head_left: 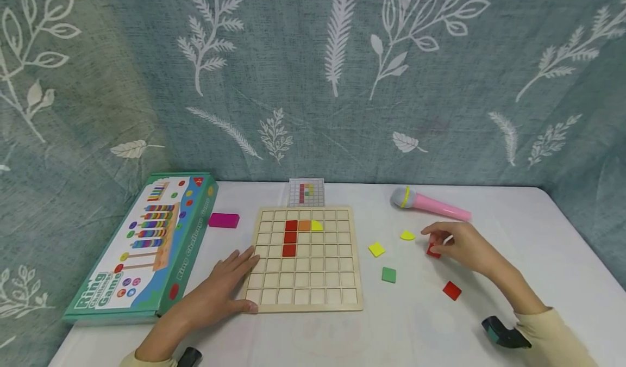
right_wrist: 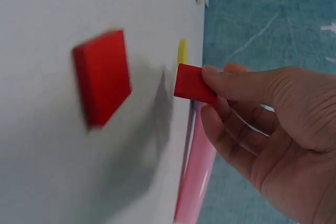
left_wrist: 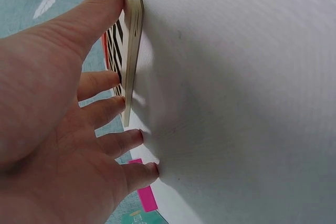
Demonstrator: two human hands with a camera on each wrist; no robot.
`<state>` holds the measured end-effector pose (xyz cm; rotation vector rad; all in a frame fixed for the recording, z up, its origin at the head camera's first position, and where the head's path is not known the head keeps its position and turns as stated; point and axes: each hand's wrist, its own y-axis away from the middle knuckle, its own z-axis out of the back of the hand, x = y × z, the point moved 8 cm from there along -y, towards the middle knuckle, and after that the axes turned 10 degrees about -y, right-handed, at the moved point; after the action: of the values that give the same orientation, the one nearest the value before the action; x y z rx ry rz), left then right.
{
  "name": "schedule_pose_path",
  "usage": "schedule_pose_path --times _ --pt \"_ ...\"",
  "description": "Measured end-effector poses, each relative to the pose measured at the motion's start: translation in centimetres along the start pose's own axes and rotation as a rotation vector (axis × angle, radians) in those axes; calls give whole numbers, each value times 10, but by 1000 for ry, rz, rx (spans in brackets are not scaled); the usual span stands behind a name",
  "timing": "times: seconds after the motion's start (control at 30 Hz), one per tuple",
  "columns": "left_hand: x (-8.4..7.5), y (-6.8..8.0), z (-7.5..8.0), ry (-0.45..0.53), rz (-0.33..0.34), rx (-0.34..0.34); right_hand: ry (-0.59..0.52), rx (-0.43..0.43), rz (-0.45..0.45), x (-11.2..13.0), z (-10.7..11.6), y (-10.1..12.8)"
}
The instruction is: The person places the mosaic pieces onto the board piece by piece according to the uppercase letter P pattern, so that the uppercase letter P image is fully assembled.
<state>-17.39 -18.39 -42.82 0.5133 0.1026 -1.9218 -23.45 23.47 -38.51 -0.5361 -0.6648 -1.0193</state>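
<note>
My right hand pinches a red square tile between thumb and fingers, over the table right of the board. Another red square tile lies below it on the cloth. With fingers spread, my left hand rests at the left edge of the wooden grid board, its thumb by the lower corner. Three red squares form a column on the board. An orange square and a yellow quarter-round tile continue the top of that column to the right.
Between board and right hand lie a yellow square, a green square and a yellow curved tile. A pattern card sits behind the board. A pink toy microphone, a magenta block and a game box lie around.
</note>
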Motion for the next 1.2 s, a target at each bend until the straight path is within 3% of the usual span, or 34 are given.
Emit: schedule_pose_path --times 0.43,0.97,1.2 --pt "2 0 0 -10 6 -2 -37 101 113 47 -45 -47" --pt "-1 0 0 -18 -32 -31 -83 203 215 101 -99 -81" --pt "0 1 0 -23 -14 -24 -101 224 237 125 -122 -96"
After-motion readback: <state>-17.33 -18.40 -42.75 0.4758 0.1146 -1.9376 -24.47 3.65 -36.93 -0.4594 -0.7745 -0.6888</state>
